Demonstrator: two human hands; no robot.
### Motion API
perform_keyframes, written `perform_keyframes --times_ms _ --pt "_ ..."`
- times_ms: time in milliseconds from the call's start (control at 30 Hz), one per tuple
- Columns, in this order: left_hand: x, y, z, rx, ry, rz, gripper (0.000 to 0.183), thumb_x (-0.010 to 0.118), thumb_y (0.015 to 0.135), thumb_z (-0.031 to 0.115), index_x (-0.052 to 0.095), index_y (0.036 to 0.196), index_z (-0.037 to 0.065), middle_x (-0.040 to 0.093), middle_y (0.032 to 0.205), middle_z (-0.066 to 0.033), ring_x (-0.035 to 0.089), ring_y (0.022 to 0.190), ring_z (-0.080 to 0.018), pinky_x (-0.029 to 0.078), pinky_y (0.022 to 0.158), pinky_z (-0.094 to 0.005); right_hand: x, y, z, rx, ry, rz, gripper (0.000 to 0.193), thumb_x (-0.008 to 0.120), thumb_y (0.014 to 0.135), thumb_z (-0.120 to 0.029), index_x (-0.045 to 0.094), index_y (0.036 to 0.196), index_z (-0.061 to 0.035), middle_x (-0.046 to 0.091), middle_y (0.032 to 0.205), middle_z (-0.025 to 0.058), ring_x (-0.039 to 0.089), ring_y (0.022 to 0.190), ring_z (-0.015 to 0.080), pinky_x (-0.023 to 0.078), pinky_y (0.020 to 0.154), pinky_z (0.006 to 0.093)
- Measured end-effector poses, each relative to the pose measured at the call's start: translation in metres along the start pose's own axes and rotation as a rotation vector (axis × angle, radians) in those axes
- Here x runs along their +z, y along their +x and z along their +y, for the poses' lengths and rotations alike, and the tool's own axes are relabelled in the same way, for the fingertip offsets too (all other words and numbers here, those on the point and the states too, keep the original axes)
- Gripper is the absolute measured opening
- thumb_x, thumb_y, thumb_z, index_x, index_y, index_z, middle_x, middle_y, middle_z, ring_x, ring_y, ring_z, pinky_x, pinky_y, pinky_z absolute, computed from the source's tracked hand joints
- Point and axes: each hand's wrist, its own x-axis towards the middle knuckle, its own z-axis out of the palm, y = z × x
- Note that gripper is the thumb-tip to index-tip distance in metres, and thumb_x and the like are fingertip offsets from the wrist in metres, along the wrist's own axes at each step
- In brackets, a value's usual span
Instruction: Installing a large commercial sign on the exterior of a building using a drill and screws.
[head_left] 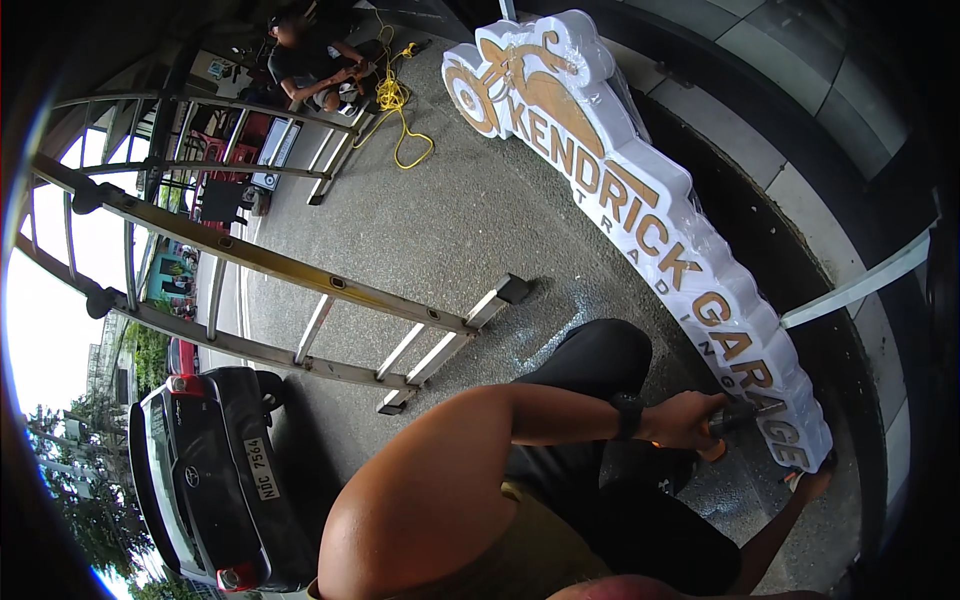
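My left hand [685, 420], with a dark watch on the wrist, is closed round a black-and-orange power drill [732, 416]. The drill's front points at the near end of a long white sign [690, 262] with raised gold letters and a motorcycle shape, partly wrapped in clear film. Down at the sign's near corner is my right hand [815, 486], its fingers bent in close against the edge. A small pale and orange bit shows by those fingers, too small to name. My dark-trousered knee [600, 355] is bent beside the sign.
Two aluminium ladders [330, 285] stand to the left on the grey pavement [430, 220]. A yellow cord [395, 95] lies coiled near a crouching person [310, 65]. Left stands a parked dark car [215, 470]. A pale metal bar [865, 280] meets the sign's right side; a tiled wall runs behind.
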Motion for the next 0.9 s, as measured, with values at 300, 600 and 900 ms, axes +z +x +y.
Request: perform_keyframes --times_ms 300,600,900 --pt "0.003 0.026 0.018 0.041 -0.326 -0.031 0.055 0.075 0.086 0.021 0.049 0.126 -0.006 0.068 0.096 -0.0163 0.07 0.09 -0.0238 0.056 0.08 -0.0371 -0.17 -0.061 -0.147 -0.111 0.262 0.09 0.049 0.061 0.094 -0.004 0.05 0.142 0.0003 0.054 0.142 0.0204 0.057 0.127 0.0336 0.049 0.102 0.0426" --pt "0.014 0.035 0.087 0.071 -0.602 -0.062 0.053 0.072 0.093 0.03 0.046 0.124 -0.006 0.065 0.103 -0.0129 0.066 0.094 -0.0179 0.055 0.079 -0.0338 -0.27 -0.159 -0.382 -0.294 0.058 -0.612 0.122 0.095 0.053 -0.004 0.032 0.156 -0.0157 0.051 0.142 0.013 0.046 0.135 0.0354 0.048 0.108 0.0483" --pt "0.024 0.048 0.146 0.109 -0.723 -0.297 0.065 0.041 0.106 0.057 0.052 0.122 -0.005 0.06 0.11 -0.0127 0.056 0.1 -0.0167 0.048 0.092 -0.0338 -0.267 -0.176 -0.382 -0.029 0.229 0.02 0.055 0.066 0.092 -0.008 0.048 0.144 -0.0044 0.063 0.126 0.018 0.067 0.109 0.0301 0.055 0.09 0.0376"
